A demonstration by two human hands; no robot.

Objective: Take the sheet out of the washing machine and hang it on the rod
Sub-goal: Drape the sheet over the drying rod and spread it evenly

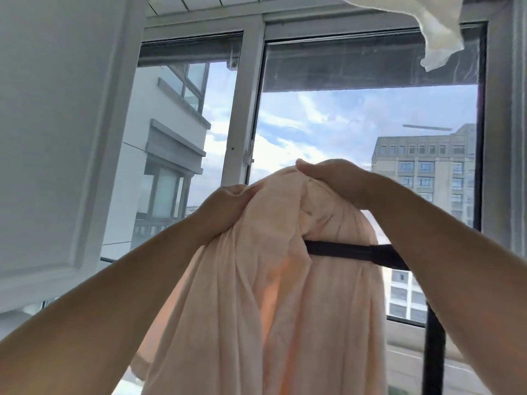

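Sheet (285, 280): a peach bundle that hung bunched over the black rod (350, 252) by the window (370, 124); I judged it soft, limp, probably damp-heavy, best gripped at a top edge to spread it.
Rod: it crossed behind the folds, mostly covered.
Right hand (330, 178): I saw fingers clenched on the bundle's crown.
Left hand (225, 206): fingers gathered cloth just below.

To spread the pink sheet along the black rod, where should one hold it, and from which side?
Hold the bunched top of the sheet, where both hands already grip it above the rod, coming from above on the near side. The gathered folds there give fingers purchase; below, the cloth hangs loose.
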